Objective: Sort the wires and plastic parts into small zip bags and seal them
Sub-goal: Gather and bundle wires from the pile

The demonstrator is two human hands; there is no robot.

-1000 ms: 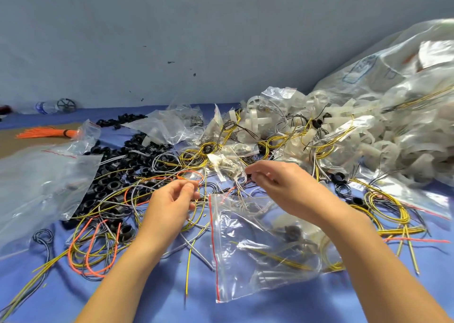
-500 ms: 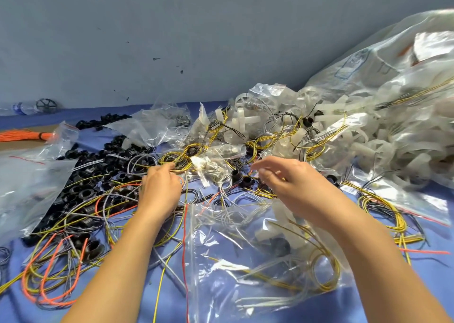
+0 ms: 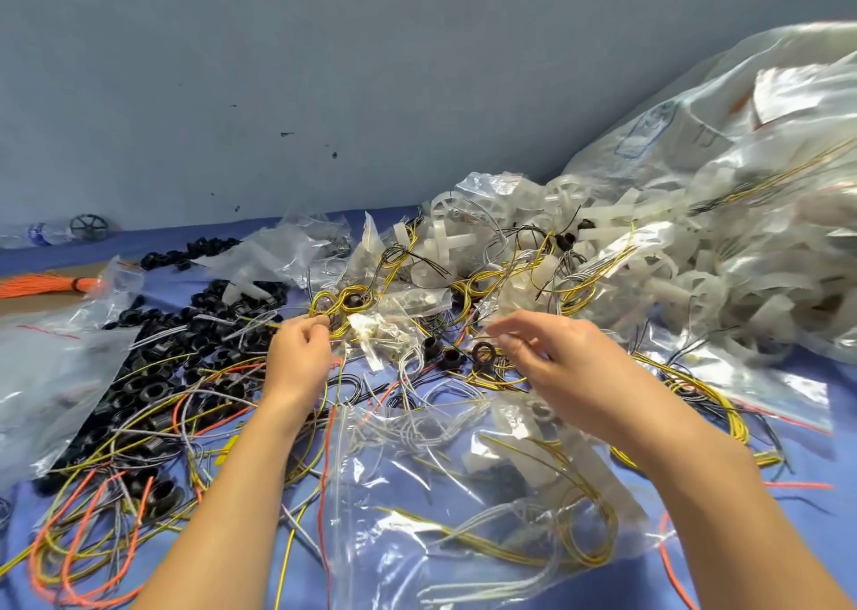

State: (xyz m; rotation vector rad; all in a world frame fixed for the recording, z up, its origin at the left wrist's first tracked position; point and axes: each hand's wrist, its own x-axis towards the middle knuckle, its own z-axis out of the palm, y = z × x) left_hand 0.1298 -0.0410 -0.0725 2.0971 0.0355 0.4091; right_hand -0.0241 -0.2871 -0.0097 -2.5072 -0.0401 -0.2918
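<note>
A clear zip bag [image 3: 463, 493] with a red seal line lies in front of me on the blue cloth, holding yellow wires and white plastic pieces. My left hand [image 3: 299, 354] reaches forward, and its fingertips pinch a coil of yellow wire [image 3: 343, 301] in the tangle. My right hand [image 3: 556, 363] hovers above the bag's far end, blurred, with fingers loosely curled and nothing visible in them. Loose black rings [image 3: 484, 353] lie just beyond its fingertips. A small crumpled bag [image 3: 389, 326] lies between the hands.
A pile of black rings [image 3: 153, 377] and orange, yellow and grey wires spreads on the left. White plastic parts [image 3: 695, 261] spill from a large clear sack [image 3: 742, 122] on the right. Another clear bag [image 3: 46, 368] and an orange wire bundle [image 3: 41, 282] lie far left.
My left hand moved forward from the wires near me to the yellow coil. My right hand lifted slightly and its fingers loosened. The view shifted closer over the zip bag.
</note>
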